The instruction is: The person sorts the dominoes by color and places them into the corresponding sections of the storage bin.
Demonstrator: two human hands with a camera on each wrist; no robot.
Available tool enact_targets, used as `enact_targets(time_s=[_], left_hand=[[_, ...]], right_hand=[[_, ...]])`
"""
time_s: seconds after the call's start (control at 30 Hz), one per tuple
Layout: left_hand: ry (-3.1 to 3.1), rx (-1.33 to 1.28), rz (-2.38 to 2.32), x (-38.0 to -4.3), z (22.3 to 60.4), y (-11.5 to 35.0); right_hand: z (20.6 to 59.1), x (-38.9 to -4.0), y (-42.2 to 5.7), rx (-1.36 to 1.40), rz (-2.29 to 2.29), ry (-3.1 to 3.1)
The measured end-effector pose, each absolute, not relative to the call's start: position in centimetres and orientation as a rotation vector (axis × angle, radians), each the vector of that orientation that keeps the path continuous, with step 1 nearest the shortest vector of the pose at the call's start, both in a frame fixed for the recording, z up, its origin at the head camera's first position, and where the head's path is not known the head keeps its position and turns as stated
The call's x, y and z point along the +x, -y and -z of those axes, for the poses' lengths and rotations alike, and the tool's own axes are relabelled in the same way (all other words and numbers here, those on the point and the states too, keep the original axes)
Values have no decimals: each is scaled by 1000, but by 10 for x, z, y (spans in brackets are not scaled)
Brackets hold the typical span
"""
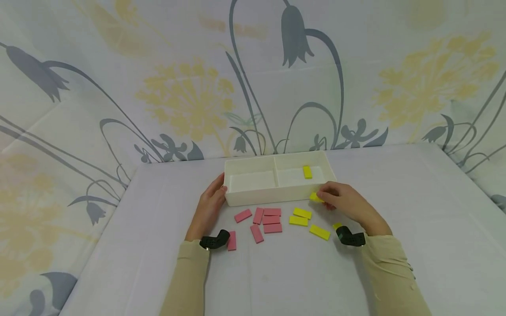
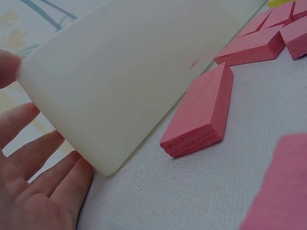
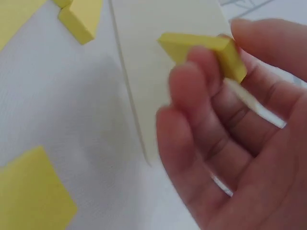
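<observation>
My right hand [image 1: 341, 199] pinches a yellow block [image 3: 201, 47] between thumb and fingers, just in front of the white box's front wall near its right corner. The white two-compartment box [image 1: 253, 197] stands at the back of the table. A single yellow block [image 1: 307, 172] lies in its right compartment. At the box's left end, my left hand [image 1: 208, 206] rests with fairly straight fingers against the end wall; the thumb touches by the front corner. Several pink blocks [image 1: 272, 228] lie in front of the box, the nearest pink block [image 2: 199, 112] close to its wall.
Several yellow blocks [image 1: 319, 232] lie flat on the white cloth, right of the pink ones. One yellow block [image 1: 337, 226] is partly hidden by the right wrist camera, and a pink block [image 1: 232, 240] lies beside the left one. A flowered curtain [image 1: 261, 87] hangs behind the table.
</observation>
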State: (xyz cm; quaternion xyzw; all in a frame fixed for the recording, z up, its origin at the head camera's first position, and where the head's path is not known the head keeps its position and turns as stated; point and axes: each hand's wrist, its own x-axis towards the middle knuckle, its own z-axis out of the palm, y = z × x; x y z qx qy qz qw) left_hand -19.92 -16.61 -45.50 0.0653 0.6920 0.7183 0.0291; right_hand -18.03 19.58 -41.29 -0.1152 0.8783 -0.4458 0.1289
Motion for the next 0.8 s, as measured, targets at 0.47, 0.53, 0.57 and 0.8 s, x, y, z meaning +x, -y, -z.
enact_targets(time_s=[0.47,0.53,0.57,0.8], left_hand=[[-2096,176,-2234,-198,454,166],[-2084,163,-2242,-198,453,165],[-2081,163,-2243,-198,453,165],[-2063,192,-2267,-199,455,165]], right_hand=[[407,-178,-197,-329,1504,-2502],[408,-178,-197,-317,1527,-2508],[408,-178,-197,-310,1542,-2510],[409,-180,-197,-309,1633,-2574]])
